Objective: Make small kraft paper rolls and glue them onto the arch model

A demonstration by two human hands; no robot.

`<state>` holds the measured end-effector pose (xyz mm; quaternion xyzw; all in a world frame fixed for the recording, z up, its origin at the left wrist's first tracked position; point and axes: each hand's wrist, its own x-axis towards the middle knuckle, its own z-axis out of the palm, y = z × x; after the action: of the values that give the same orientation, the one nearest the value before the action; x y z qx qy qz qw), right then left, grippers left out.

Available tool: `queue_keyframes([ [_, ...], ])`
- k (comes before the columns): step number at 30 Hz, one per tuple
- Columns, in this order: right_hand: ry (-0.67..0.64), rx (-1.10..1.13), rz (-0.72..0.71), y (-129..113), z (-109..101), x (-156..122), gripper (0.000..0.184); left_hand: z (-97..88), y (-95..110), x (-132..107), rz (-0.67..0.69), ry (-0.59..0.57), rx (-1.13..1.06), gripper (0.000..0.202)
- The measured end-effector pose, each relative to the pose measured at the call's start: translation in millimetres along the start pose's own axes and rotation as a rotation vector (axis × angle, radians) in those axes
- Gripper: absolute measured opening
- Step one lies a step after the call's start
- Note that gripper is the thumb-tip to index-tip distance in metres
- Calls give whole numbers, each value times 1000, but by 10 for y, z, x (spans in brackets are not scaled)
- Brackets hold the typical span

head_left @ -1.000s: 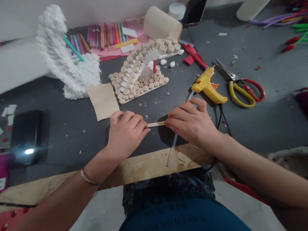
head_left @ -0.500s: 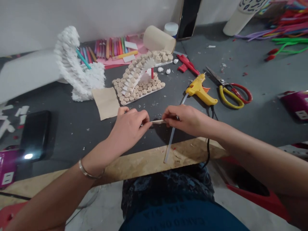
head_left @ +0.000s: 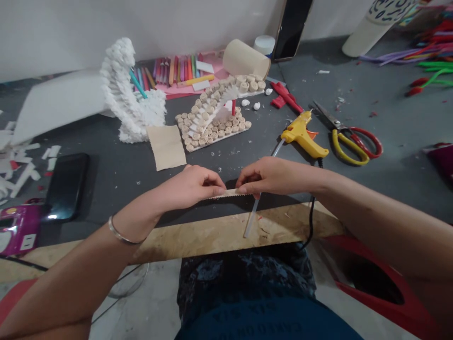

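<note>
A narrow beige strip, with a zigzag edge, is stretched between my hands near the table's front. My left hand pinches its left part between thumb and fingers. My right hand pinches it on the right, just above the clear glue stick. That stick runs from the back of a yellow glue gun. Beyond my left hand lies a flat beige zigzag-edged piece. It adjoins a small staircase model covered in rolled beige coils. Whether the strip is cloth or paper I cannot tell.
Scissors lie right of the glue gun. A white fluffy model stands back left, by colored pens and a cardboard tube. A black phone and white scraps lie left. Pipe cleaners are back right.
My hands have come slightly nearer the table's front, and the strip between them shows longer and flatter, its zigzag edge visible. The view has shifted a little to the left.
</note>
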<state>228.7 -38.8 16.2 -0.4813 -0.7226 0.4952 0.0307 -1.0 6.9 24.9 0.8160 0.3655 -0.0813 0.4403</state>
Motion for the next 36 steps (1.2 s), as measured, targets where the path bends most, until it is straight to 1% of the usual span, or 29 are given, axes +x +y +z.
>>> queue_keyframes([
  [2, -51, -31, -16, -15, -3, 16, 26, -16, -1, -1, -26, -37, -18, 23],
  [6, -36, -88, -42, -12, -8, 49, 26, -46, -43, -3, -23, -101, -73, 21],
  [9, -55, -99, -38, 0, -12, 67, 25, -61, -76, -12, 4, -102, -15, 21],
  [12, -38, -96, -25, 10, -12, 84, 22, -45, -97, -22, 30, -45, 102, 20],
  [16, 70, -158, 14, 44, 31, 122, 15, 47, -149, -26, 62, 87, 242, 18],
  [19, 150, -265, -10, 97, 100, 169, 11, 128, -221, -21, 99, 209, 320, 17],
  [22, 207, -367, -56, 149, 167, 203, 7, 178, -284, -21, 165, 287, 388, 17],
  [26, 266, -428, -135, 195, 218, 188, 6, 200, -323, -44, 257, 317, 448, 15],
  [30, 296, -421, -272, 254, 245, 135, 11, 220, -378, -84, 347, 337, 476, 16],
  [33, 334, -427, -330, 302, 280, 105, 12, 252, -439, -111, 389, 365, 471, 17],
  [36, 402, -468, -381, 323, 324, 78, 13, 288, -485, -125, 416, 413, 463, 17],
])
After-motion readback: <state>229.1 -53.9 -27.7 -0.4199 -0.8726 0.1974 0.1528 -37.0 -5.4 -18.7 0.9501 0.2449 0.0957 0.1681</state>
